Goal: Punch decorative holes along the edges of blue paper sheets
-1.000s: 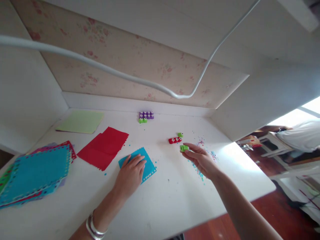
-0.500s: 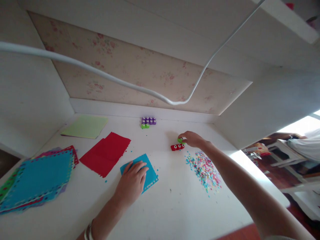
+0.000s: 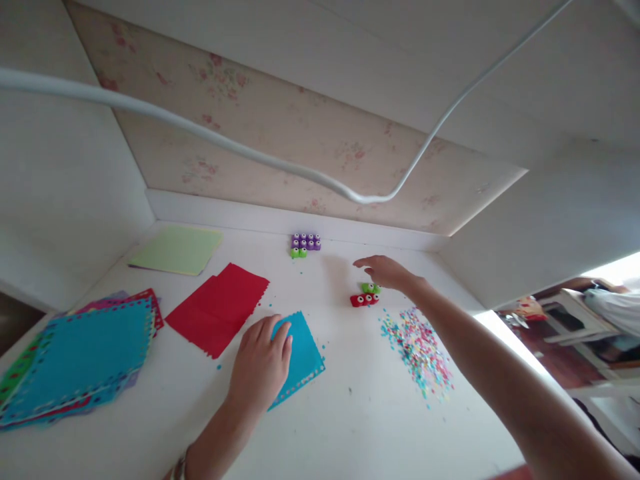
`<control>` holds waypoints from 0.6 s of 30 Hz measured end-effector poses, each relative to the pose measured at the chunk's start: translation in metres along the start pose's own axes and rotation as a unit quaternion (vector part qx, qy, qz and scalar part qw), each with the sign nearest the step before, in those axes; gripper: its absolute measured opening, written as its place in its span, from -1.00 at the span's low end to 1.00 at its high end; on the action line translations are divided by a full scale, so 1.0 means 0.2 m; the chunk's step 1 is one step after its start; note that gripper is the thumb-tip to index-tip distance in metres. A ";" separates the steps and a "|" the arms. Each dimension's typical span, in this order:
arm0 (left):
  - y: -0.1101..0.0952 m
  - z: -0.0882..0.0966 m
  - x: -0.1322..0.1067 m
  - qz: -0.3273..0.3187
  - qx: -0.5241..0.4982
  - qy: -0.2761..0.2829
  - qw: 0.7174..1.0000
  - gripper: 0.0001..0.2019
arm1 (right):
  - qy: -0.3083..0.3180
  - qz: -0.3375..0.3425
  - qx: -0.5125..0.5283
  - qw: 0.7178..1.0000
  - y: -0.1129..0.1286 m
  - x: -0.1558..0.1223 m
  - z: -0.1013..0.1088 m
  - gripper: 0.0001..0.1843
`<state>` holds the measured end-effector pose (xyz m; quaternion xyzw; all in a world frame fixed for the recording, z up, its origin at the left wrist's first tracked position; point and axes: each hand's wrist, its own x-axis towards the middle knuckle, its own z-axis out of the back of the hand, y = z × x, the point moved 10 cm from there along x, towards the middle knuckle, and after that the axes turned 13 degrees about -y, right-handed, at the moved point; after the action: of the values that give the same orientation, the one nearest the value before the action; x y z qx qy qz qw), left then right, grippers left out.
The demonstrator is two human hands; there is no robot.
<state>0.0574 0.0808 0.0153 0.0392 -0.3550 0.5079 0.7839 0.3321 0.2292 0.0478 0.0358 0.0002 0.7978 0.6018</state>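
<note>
My left hand (image 3: 263, 357) lies over the left edge of a blue paper sheet (image 3: 303, 357), its fingers loosely bent and somewhat apart. The sheet has punched holes along its lower edge. My right hand (image 3: 384, 270) hovers open, index finger stretched out, with nothing visible in it. Just below that hand sit green craft punches (image 3: 371, 288), against a row of red craft punches (image 3: 365, 300). Farther back, purple craft punches (image 3: 306, 241) stand in rows with two green ones (image 3: 299, 253) in front.
Colourful paper dots (image 3: 419, 353) are heaped at the right. Red sheets (image 3: 220, 308) lie left of the blue one. A stack of punched sheets (image 3: 90, 353) and pale green paper (image 3: 175, 250) lie farther left. A white cable (image 3: 280, 167) hangs across the view.
My right hand has let go of a green punch, which now rests by the red ones, and has lifted away. My left hand has shifted left on the blue sheet.
</note>
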 end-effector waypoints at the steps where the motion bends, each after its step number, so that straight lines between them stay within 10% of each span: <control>1: 0.02 0.01 0.00 0.009 0.020 -0.002 1.000 -0.72 | -0.011 0.003 0.005 1.000 0.07 0.05 0.00 -0.51; 9: 0.09 0.02 -0.02 0.028 0.062 0.021 0.997 -0.62 | -0.059 0.045 0.059 0.995 0.63 0.43 -0.19 -0.38; 18: 0.13 -0.02 -0.01 0.027 0.034 0.038 0.998 -0.64 | -0.077 -0.027 0.130 0.988 0.56 0.43 -0.23 -0.53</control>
<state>0.0375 0.0938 0.0045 0.0374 -0.3085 0.5418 0.7809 0.1977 0.2836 0.0126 0.1747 0.0582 0.7696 0.6114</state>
